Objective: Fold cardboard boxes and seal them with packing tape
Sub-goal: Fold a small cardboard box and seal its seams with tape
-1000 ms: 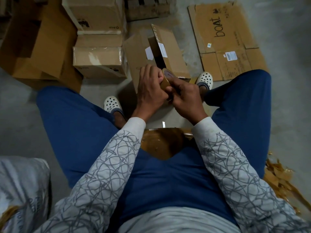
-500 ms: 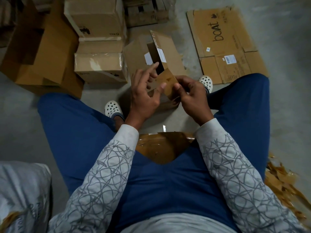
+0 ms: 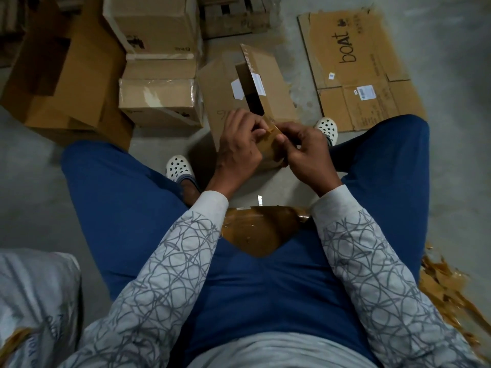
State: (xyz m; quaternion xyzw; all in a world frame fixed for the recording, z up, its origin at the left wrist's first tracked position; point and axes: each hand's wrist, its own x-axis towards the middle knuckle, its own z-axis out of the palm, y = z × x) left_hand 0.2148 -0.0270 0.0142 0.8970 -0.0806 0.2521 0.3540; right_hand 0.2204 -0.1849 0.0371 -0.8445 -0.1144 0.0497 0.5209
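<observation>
I sit over a partly folded cardboard box (image 3: 225, 94) that stands on the floor between my feet, its top flaps up and open. Just in front of it I hold brown packing tape (image 3: 271, 147) between both hands. My left hand (image 3: 239, 152) curls its fingers round the tape's left side. My right hand (image 3: 308, 152) pinches the tape's top edge with thumb and fingertips. Whether the brown piece is the roll or a pulled strip is hard to tell, since my hands cover most of it.
Two sealed boxes (image 3: 159, 102) (image 3: 151, 25) stand stacked left of the open box. A large open carton (image 3: 61, 75) lies far left, a flattened "boat" carton (image 3: 353, 70) far right. Tape scraps (image 3: 446, 288) litter the right floor; a white sack (image 3: 34, 301) sits lower left.
My left hand, whose fingers were spread half a second ago, has closed on the tape. Both hands have drawn together again in front of the box.
</observation>
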